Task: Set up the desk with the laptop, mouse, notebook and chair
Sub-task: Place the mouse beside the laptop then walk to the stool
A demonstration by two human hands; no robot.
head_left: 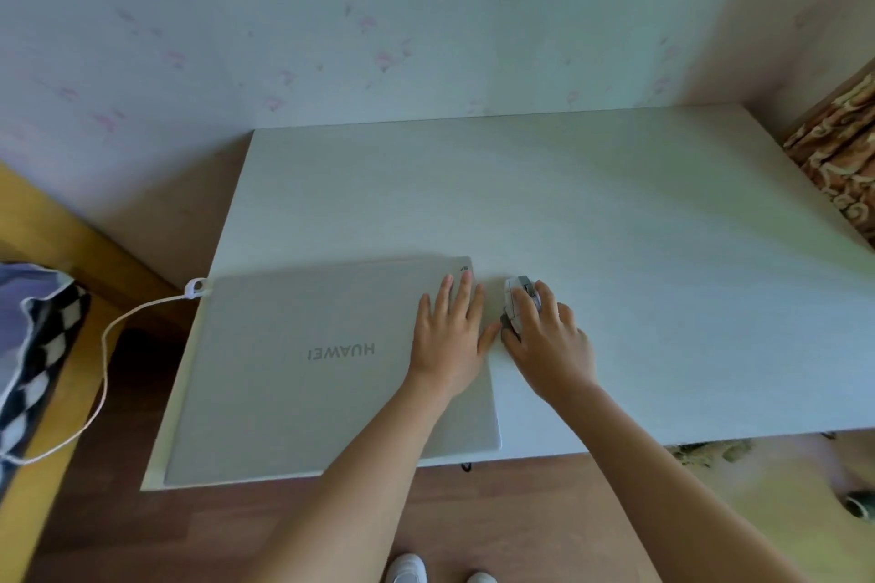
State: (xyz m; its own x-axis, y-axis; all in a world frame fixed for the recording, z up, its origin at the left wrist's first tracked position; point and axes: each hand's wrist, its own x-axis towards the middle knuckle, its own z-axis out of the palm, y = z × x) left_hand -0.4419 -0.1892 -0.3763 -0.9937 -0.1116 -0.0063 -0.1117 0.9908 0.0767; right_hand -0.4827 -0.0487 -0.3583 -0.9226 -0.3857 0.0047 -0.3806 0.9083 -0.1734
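A closed silver laptop (303, 369) lies on the left part of the white desk (615, 251), its logo upside down to me. My left hand (450, 336) rests flat on the lid's right side with the fingers spread. Just right of the laptop, a grey and white mouse (520, 294) sits on the desk with my right hand (549, 341) cupped over it. No notebook or chair shows in this view.
A white cable (106, 346) plugs into the laptop's far left corner and hangs toward a yellow wooden surface (57, 417) holding a checkered cloth (33, 346). A patterned curtain (838, 156) hangs at the right. The wall stands behind the desk. White shoes (407, 570) show below.
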